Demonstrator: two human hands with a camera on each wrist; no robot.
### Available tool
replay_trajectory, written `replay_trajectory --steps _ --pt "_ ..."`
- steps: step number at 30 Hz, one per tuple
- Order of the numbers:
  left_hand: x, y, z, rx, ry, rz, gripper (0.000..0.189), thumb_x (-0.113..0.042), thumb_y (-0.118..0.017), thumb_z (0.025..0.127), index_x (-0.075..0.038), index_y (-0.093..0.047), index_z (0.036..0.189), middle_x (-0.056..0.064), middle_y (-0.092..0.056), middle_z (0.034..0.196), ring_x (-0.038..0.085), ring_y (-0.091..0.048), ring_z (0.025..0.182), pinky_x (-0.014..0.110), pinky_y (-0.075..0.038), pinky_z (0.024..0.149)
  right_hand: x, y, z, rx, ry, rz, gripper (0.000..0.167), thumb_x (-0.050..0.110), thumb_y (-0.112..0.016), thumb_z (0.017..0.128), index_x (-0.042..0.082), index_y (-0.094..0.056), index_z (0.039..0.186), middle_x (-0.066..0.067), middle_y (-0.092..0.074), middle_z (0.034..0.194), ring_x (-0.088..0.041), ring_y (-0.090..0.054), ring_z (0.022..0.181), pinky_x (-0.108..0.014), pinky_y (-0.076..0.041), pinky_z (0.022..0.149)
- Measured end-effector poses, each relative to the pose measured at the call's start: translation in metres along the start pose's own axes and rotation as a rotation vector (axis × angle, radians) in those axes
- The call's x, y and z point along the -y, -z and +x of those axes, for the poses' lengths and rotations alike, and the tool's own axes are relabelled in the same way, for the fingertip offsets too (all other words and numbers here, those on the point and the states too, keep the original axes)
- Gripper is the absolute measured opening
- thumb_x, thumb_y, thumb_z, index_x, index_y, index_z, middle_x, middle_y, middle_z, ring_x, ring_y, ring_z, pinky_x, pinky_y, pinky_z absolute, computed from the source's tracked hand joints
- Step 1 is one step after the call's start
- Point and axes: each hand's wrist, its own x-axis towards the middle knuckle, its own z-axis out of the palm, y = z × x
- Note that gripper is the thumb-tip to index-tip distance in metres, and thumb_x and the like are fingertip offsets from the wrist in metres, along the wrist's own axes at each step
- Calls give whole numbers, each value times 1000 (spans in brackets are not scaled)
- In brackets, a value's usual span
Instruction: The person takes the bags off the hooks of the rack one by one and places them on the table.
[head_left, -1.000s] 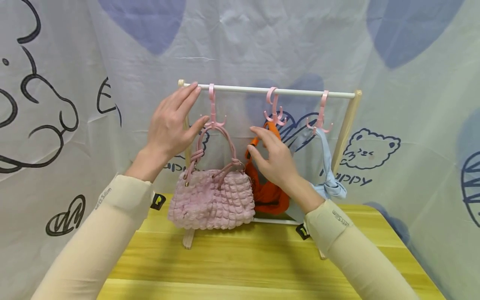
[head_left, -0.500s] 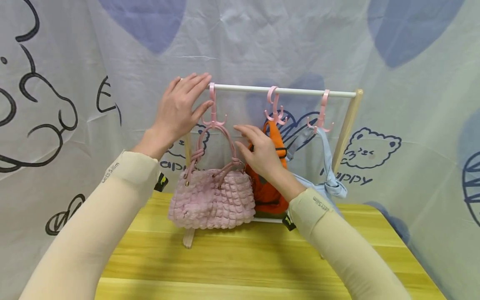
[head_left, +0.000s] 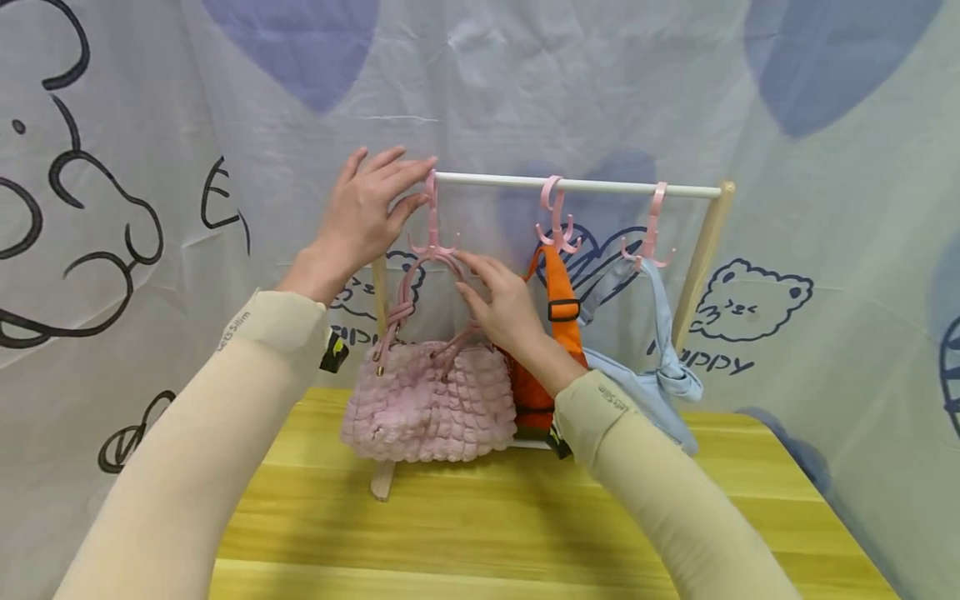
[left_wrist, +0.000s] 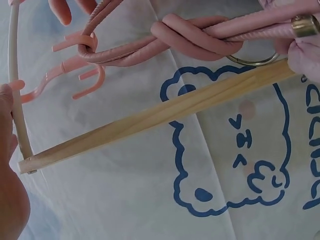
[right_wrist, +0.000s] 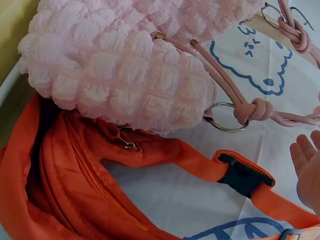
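Observation:
A pink puffy handbag (head_left: 435,400) hangs by its knotted handles (head_left: 405,304) from a pink hook (head_left: 433,225) on the white rod (head_left: 510,180). My left hand (head_left: 360,212) is at the top of that hook, fingers mostly straight and fingertips at the rod; contact is hard to tell. My right hand (head_left: 506,304) is beside the handles just below the prongs, fingers extended and slightly bent. In the right wrist view, its fingers (right_wrist: 305,155) appear apart from the handle. Behind the right forearm hangs an orange bag (head_left: 562,304) with a black buckle, partly hidden.
A light blue bag (head_left: 660,383) with a knotted strap hangs from the right pink hook (head_left: 651,233). A middle pink hook (head_left: 557,225) carries the orange bag. The wooden rack post (head_left: 701,262) stands at the right, on a yellow wooden table (head_left: 420,533) before a printed curtain.
My left hand has moved right to the top of the left hook. The right hand has moved left, away from the orange strap to the pink handles.

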Motion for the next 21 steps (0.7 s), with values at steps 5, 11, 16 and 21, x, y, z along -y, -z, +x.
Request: replay_trajectory --steps 5,11,16,21 --pt "1 -4 1 -49 15 -79 38 -24 -65 103 -14 -67 140 6 -66 141 30 -56 135 51 -20 127 -1 -9 3 -14 22 0 46 10 -67 103 11 -59 148 -13 -67 135 -29 -63 124 -43 -53 103" --pt "-1 -13 0 -145 30 -123 36 -25 -68 101 -13 -71 135 8 -69 135 33 -60 128 52 -22 126 1 -17 5 -47 7 35 45 5 -64 103 10 -60 147 -13 -68 134 -29 -66 121 -41 -57 99" --pt "-1 -18 -1 -211 50 -145 35 -24 -69 100 -12 -73 133 8 -70 133 32 -60 127 51 -20 127 -1 -26 7 -82 -1 58 44 3 -62 104 10 -61 146 -14 -70 129 -28 -69 112 -39 -60 90" --pt "-2 -23 -1 -241 54 -154 34 -25 -69 99 -12 -74 131 6 -72 132 31 -61 125 50 -20 127 -5 -31 5 -119 -4 71 41 3 -61 105 11 -63 144 -15 -71 122 -28 -69 104 -39 -60 85"
